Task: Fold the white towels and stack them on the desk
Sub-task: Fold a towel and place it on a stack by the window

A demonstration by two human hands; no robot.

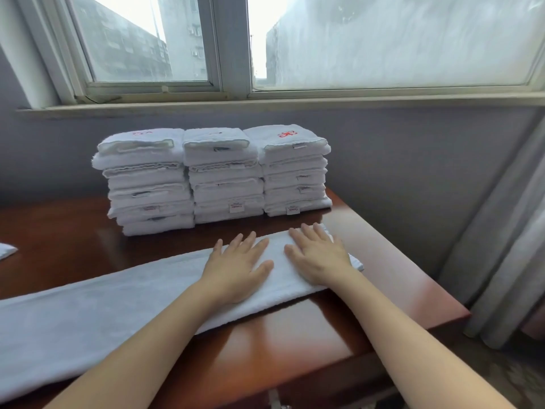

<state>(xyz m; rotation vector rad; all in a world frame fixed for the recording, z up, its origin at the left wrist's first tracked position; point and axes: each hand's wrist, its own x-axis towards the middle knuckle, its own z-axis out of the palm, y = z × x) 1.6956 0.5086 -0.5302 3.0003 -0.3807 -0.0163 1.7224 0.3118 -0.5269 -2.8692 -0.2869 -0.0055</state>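
Towel [124, 305] lies flat on the dark wooden desk [295, 343] as one long white strip — its long axis runs from the near left, where it leaves the frame, up to the far right, ending near the desk's right edge. Both hands rest palm-down on that far-right end, fingers straight and a little spread, gripping nothing: the left hand [239, 268] and the right hand [320, 256] lie side by side on the cloth, fingertips pointing away toward the window [227, 45]. Behind them, close to the wall, stand three stacks of folded towels [215, 175] touching one another in a row, labels facing the person, red embroidery on the right stack's top towel. Grey curtain [510, 231] hangs at the right.
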